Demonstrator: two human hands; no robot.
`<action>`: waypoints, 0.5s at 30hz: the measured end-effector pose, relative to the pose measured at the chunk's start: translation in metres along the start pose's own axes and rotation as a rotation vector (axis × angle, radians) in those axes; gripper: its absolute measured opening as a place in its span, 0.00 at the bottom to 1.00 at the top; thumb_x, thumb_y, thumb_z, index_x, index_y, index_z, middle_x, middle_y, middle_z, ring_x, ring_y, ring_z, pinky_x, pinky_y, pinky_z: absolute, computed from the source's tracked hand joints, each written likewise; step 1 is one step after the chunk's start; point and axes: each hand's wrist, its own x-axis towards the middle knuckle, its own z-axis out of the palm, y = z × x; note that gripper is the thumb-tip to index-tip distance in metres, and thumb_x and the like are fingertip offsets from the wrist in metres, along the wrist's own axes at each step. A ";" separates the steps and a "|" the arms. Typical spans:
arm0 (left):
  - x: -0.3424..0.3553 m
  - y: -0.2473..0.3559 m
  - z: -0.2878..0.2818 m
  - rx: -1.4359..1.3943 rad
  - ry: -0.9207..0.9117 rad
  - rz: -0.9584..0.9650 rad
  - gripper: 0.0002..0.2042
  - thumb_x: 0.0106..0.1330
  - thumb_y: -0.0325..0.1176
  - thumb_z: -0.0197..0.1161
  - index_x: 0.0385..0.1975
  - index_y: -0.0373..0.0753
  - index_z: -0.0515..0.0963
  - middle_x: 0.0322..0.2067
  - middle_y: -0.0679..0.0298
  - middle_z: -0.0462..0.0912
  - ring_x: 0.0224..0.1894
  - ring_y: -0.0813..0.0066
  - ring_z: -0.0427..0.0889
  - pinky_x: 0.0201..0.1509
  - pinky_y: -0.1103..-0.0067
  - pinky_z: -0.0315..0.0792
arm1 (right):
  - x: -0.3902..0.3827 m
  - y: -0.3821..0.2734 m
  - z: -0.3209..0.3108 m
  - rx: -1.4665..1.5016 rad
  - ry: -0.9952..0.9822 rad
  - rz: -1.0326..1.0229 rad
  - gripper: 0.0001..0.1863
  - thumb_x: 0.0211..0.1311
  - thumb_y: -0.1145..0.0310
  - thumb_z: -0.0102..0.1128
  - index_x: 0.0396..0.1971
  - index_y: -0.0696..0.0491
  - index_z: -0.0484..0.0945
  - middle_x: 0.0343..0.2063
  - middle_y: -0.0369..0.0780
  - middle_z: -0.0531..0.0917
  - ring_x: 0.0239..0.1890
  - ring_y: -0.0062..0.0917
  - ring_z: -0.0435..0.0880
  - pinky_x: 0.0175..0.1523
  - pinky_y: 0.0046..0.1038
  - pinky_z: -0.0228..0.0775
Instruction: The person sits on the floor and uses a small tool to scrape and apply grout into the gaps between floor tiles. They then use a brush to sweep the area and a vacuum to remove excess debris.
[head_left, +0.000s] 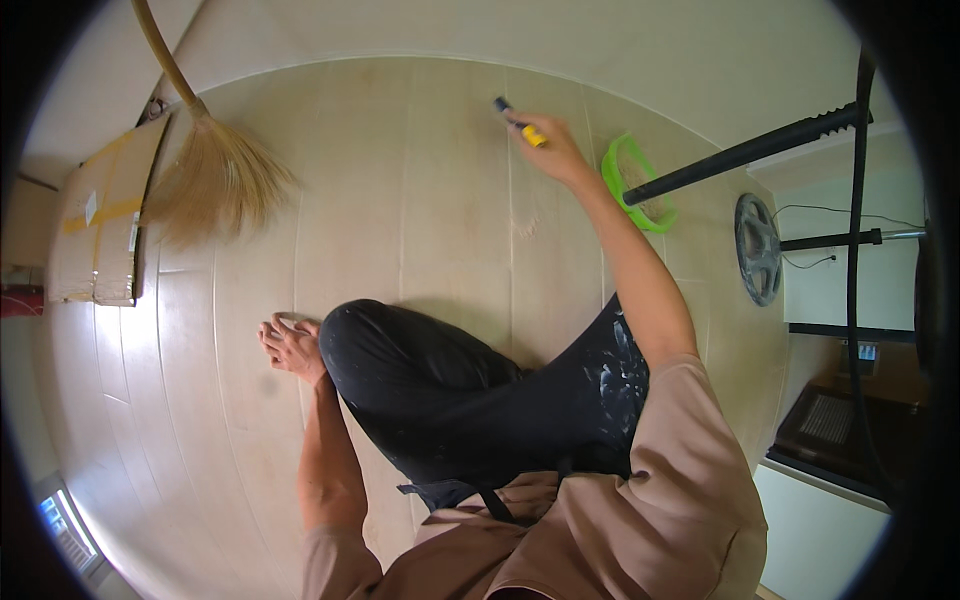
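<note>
My right hand [552, 148] is stretched forward over the tiled floor and closed around a short black-and-yellow handled tool [534, 134]. The tool's dark end [502, 104] points toward the far left; motion blur hides its exact kind. Beside my bent left knee, my left hand [290, 348] rests on the floor with its fingers spread, holding nothing. A small patch of pale crumbs [526, 228] lies on the tiles, nearer to me than the tool. Just right of my right forearm stands a bright green plastic basin [612, 172] with pale dusty material in it.
A straw broom [220, 180] and a flat taped cardboard box [100, 225] stand at the left. Black metal tubing [750, 155] reaches over the green basin. A round grey base [758, 250] and a dark cable [856, 250] are at the right. A white wall [600, 45] bounds the far floor.
</note>
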 end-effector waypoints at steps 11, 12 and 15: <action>0.001 -0.013 0.000 0.001 -0.003 -0.021 0.24 0.63 0.37 0.58 0.62 0.52 0.71 0.66 0.59 0.69 0.73 0.58 0.64 0.65 0.55 0.66 | -0.173 -0.083 -0.055 -0.098 -0.713 -0.006 0.45 0.39 0.87 0.72 0.65 0.45 0.77 0.56 0.49 0.83 0.51 0.46 0.84 0.57 0.37 0.78; 0.002 -0.011 0.001 -0.012 -0.005 -0.026 0.24 0.63 0.37 0.58 0.61 0.52 0.71 0.66 0.59 0.69 0.73 0.58 0.64 0.64 0.55 0.66 | -0.180 -0.088 -0.063 -0.107 -0.650 -0.017 0.43 0.41 0.86 0.71 0.64 0.45 0.78 0.56 0.49 0.83 0.51 0.46 0.84 0.57 0.37 0.79; 0.003 -0.010 0.007 0.002 0.037 -0.008 0.24 0.63 0.38 0.59 0.61 0.53 0.72 0.65 0.59 0.69 0.73 0.58 0.64 0.63 0.55 0.67 | -0.185 -0.118 -0.059 0.108 -0.314 -0.091 0.29 0.55 0.82 0.67 0.60 0.49 0.81 0.50 0.50 0.85 0.42 0.42 0.87 0.47 0.35 0.80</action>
